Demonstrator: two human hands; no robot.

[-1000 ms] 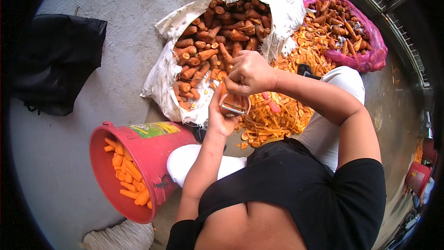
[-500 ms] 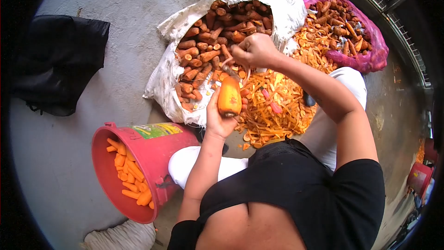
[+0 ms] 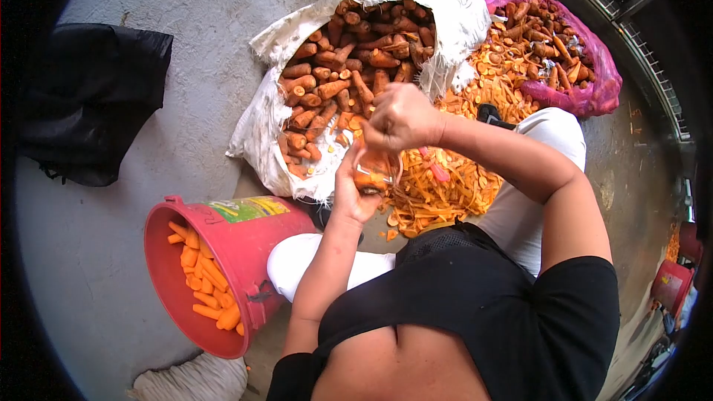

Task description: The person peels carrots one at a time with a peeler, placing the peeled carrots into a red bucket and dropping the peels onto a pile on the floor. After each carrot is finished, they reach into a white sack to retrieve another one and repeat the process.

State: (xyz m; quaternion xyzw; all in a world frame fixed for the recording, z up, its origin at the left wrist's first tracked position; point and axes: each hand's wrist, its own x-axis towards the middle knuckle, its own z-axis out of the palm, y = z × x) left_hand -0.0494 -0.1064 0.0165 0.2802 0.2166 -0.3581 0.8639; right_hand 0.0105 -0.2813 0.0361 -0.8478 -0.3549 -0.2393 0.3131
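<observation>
My left hand (image 3: 352, 194) is wrapped around a thick orange carrot (image 3: 373, 178), its stem end facing me. Right above it, my right hand (image 3: 405, 113) is closed on a peeler whose blade is smeared by motion over the carrot. Beyond both hands, unpeeled carrots (image 3: 327, 89) fill an open white sack (image 3: 256, 122). A heap of orange peelings (image 3: 445, 200) covers the floor beneath my right forearm. Peeled carrots (image 3: 208, 275) lie inside a tilted red bucket (image 3: 256, 245) at my left.
A pink mesh sack (image 3: 601, 82) with carrots and scraps stands at the far right. On the floor at left lies a black cloth or bag (image 3: 100, 104). A pale sack (image 3: 197, 382) is near the bottom edge. Another red bucket (image 3: 672, 286) shows at far right.
My right hand has come down and nearer to me, bringing the peeler over the carrot, which is now partly hidden and blurred. My left hand stays almost in place.
</observation>
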